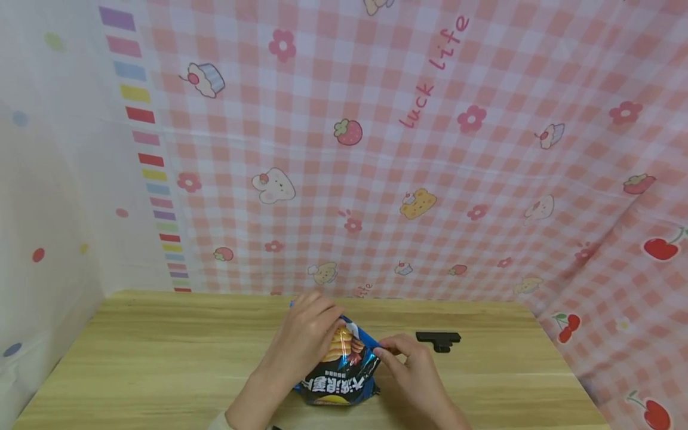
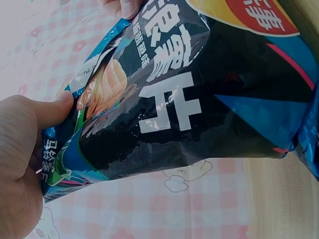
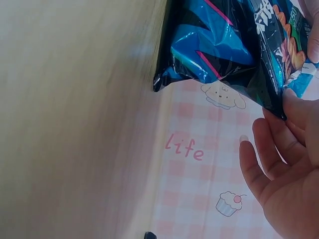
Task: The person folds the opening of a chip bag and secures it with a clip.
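A black and blue bag of potato chips (image 1: 344,370) stands on the wooden table, its printed front towards me. My left hand (image 1: 306,331) grips the bag's upper left edge, the thumb on the front face in the left wrist view. At the upper right corner my right hand (image 1: 414,364) pinches the folded blue top edge between thumb and fingers. In the right wrist view the right hand (image 3: 289,154) holds that corner, other fingers spread loosely below. The top band of the bag (image 2: 94,64) is folded over between the hands.
A black clip (image 1: 439,341) lies on the table (image 1: 177,358) to the right, beyond my right hand. Part of a small dark object (image 1: 276,427) shows at the bottom edge by my left wrist. A pink checked cloth (image 1: 344,179) hangs behind the table.
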The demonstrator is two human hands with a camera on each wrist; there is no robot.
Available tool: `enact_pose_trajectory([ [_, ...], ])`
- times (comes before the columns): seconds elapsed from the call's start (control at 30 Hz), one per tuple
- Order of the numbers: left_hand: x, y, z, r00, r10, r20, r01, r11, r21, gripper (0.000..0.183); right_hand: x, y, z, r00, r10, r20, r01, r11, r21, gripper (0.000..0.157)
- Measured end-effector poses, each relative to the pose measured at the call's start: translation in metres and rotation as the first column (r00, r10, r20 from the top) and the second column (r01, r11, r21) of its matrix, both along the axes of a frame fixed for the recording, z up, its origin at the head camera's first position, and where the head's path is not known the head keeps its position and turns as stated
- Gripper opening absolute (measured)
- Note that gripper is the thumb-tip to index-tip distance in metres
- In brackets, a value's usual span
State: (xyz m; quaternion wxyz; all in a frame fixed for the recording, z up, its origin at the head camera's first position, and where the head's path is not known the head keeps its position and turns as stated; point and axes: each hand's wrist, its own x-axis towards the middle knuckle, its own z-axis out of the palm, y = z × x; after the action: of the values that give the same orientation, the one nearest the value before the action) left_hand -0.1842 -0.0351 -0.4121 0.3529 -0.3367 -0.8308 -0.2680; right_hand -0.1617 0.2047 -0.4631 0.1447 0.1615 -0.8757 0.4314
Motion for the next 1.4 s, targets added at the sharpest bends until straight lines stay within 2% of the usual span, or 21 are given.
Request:
enact_pose_trajectory([
  [0.23,0.0,0.0,-0.001,1.0,-0.002,-0.005,0.002,1.0,0.008,0.018,-0.001,0.009,0.002,0.998,0.053,0.024,-0.054,0.998,0.034,0.012],
  [0.3,0.0,0.0,-0.001,1.0,-0.002,-0.002,0.002,1.0,0.012,0.019,-0.002,0.014,0.004,0.999,0.045,0.004,-0.045,0.996,0.073,0.017],
  [0.4,-0.001,0.0,-0.001,1.0,-0.005,-0.003,0.005,1.0,0.015,0.019,-0.005,0.026,0.007,0.996,0.051,-0.08,-0.039,0.988,0.151,0.023],
  [0.53,0.0,0.0,-0.001,1.0,-0.009,-0.005,0.009,1.0,0.016,0.019,-0.011,0.046,0.011,0.991,0.058,-0.124,-0.024,0.966,0.259,0.029],
  [0.6,0.0,0.0,-0.001,1.0,-0.008,-0.003,0.008,1.0,0.014,0.019,-0.014,0.056,0.011,0.993,0.053,-0.109,-0.018,0.954,0.3,0.033],
  [0.87,0.0,0.0,-0.001,1.0,-0.013,-0.005,0.013,1.0,0.023,0.018,-0.031,0.089,0.004,0.974,0.139,-0.181,-0.052,0.907,0.417,0.044],
  [1.0,0.0,-0.001,-0.001,1.0,-0.012,-0.008,0.012,1.0,0.022,0.017,-0.038,0.104,0.0,0.979,0.144,-0.145,-0.065,0.894,0.444,0.051],
  [1.2,0.0,-0.001,-0.001,1.0,-0.01,-0.004,0.01,1.0,0.023,0.018,-0.048,0.125,-0.008,0.993,0.118,-0.032,-0.088,0.869,0.486,0.062],
  [1.4,-0.001,-0.001,-0.001,1.0,-0.008,0.001,0.008,1.0,0.022,0.018,-0.055,0.14,-0.012,0.996,0.089,0.017,-0.084,0.83,0.551,0.063],
])
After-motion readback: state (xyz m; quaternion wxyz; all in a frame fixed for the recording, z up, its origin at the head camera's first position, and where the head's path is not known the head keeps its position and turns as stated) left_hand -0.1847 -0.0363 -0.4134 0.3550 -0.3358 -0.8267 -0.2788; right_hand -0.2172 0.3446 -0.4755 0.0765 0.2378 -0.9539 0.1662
